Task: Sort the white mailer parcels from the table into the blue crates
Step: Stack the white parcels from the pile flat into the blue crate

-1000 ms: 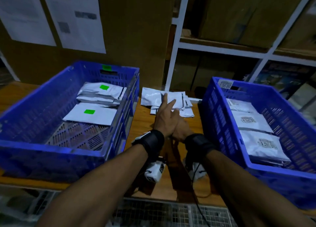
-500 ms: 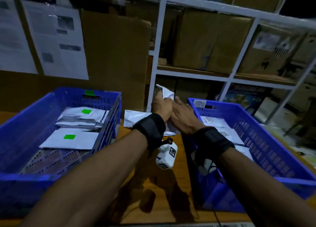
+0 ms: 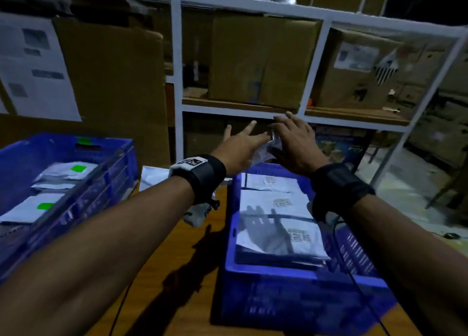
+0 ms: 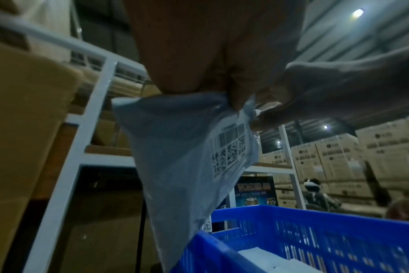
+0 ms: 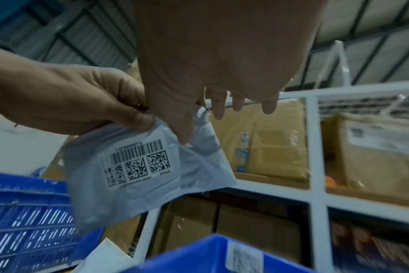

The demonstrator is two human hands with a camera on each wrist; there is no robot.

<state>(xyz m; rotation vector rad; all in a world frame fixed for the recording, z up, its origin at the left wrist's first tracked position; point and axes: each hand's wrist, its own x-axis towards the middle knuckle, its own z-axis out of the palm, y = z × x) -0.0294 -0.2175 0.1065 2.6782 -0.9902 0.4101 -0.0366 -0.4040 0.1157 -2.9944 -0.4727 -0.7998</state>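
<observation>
Over the right blue crate, your left hand and right hand both pinched one white mailer parcel.

From overhead we see only a crumpled sliver of the white mailer parcel, the rest hidden between the left hand and right hand. Our left wrist camera smears its barcode label beyond reading. The left blue crate runs off the frame's edge. Printing on the papers taped behind it is too blurred to make out.
</observation>
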